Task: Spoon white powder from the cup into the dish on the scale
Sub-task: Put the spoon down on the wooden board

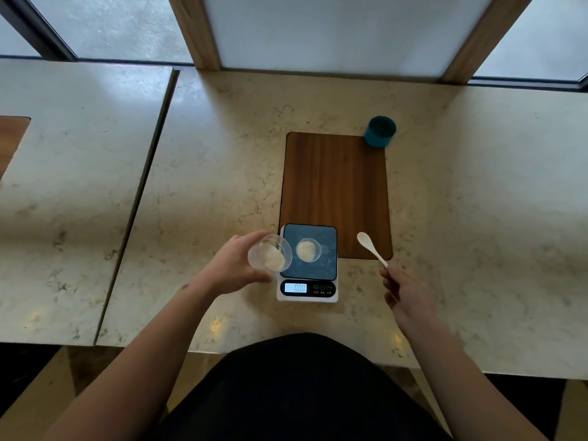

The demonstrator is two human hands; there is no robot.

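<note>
My left hand grips a clear plastic cup, tilted toward the scale, with white powder lying in it. Just right of the cup, a small clear dish holding white powder sits on the dark platform of a white digital scale whose lit display shows zeros. My right hand holds a white spoon by its handle, right of the scale. The spoon's bowl points up and away over the wooden board and looks empty.
A dark wooden board is set into the marble counter behind the scale. A teal cup stands at the board's far right corner. A second counter slab lies to the left across a gap.
</note>
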